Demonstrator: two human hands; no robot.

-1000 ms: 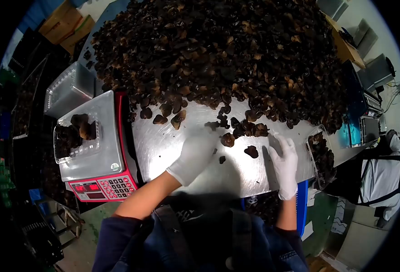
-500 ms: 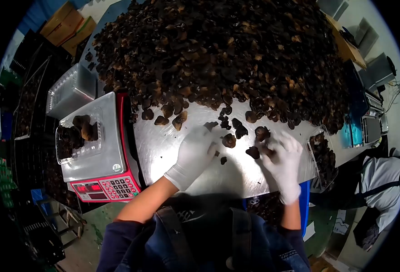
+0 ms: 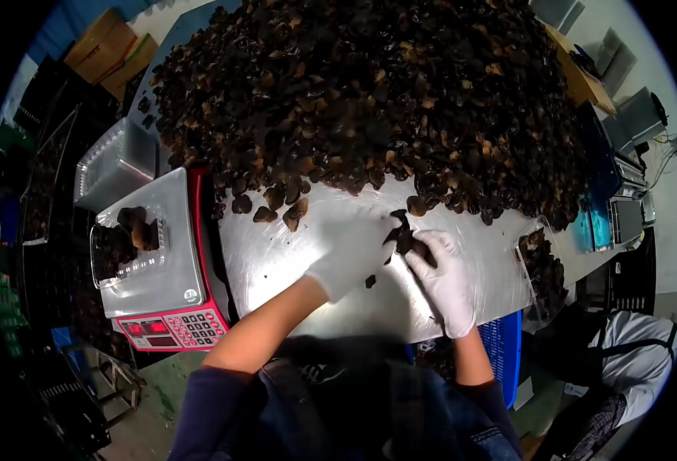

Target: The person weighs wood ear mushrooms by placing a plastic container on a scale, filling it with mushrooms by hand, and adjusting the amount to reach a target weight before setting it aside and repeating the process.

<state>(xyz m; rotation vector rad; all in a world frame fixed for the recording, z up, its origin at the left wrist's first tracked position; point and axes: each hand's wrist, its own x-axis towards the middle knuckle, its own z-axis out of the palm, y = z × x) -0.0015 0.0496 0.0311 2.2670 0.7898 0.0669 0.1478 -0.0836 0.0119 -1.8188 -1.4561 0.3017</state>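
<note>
Dark brown wood ear mushrooms lie bunched between my two gloved hands on the metal tabletop. My right hand is closed around some of them, its thumb and fingers curled over the dark pieces. From the left, my left hand meets the same bunch with its fingertips; motion smears it and I cannot tell how its fingers are set. A small dark scrap lies just below the left hand. Ahead rises a large heap of wood ears, with a few loose pieces along its front edge.
On the left, a red scale bears a clear plastic tray with wood ears. Stacked clear trays stand behind it. A filled tray sits at the right edge. Below is a blue crate; another person is at right.
My right hand has moved left and closed over wood ears, while my left hand has shifted right. The loose pieces that lay apart between the hands are now gathered together.
</note>
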